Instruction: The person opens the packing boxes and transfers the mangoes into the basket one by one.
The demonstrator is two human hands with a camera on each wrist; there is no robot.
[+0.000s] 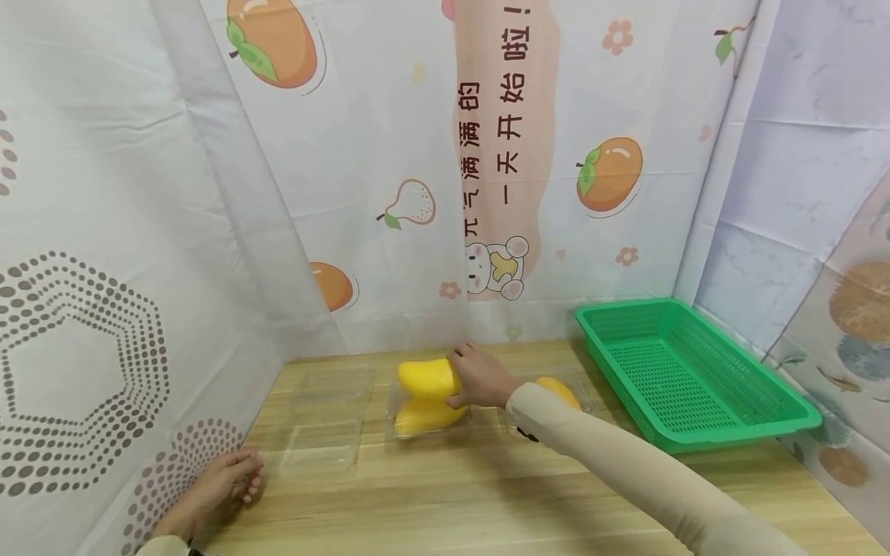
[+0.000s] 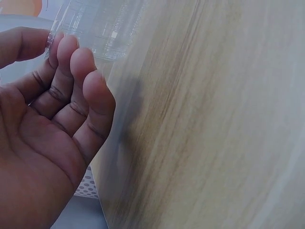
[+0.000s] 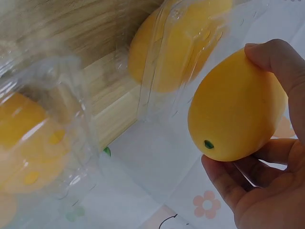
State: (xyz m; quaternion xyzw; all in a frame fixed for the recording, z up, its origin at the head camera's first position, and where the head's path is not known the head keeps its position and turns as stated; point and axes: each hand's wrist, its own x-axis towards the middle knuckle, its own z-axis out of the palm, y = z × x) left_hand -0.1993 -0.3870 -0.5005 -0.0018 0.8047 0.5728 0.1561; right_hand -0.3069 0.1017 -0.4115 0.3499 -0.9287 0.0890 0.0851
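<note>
My right hand (image 1: 483, 376) grips a yellow mango (image 1: 427, 378), thumb on one side and fingers on the other. In the right wrist view this mango (image 3: 233, 109) shows a small green stem spot. Another mango (image 1: 426, 418) lies below it in a clear plastic box (image 1: 392, 421). To the right, partly behind my forearm, a second clear box holds yellow mangoes (image 1: 559, 391). At the table's left edge, my left hand (image 1: 225, 480) pinches the rim of a clear plastic box (image 2: 102, 26) between thumb and forefinger, the other fingers loosely bent.
A green slotted basket (image 1: 695, 386) stands at the right side of the wooden table (image 1: 431, 502). More clear plastic (image 1: 337, 382) lies at the back left. Printed cloth (image 1: 389, 139) hangs close behind the table and along both sides.
</note>
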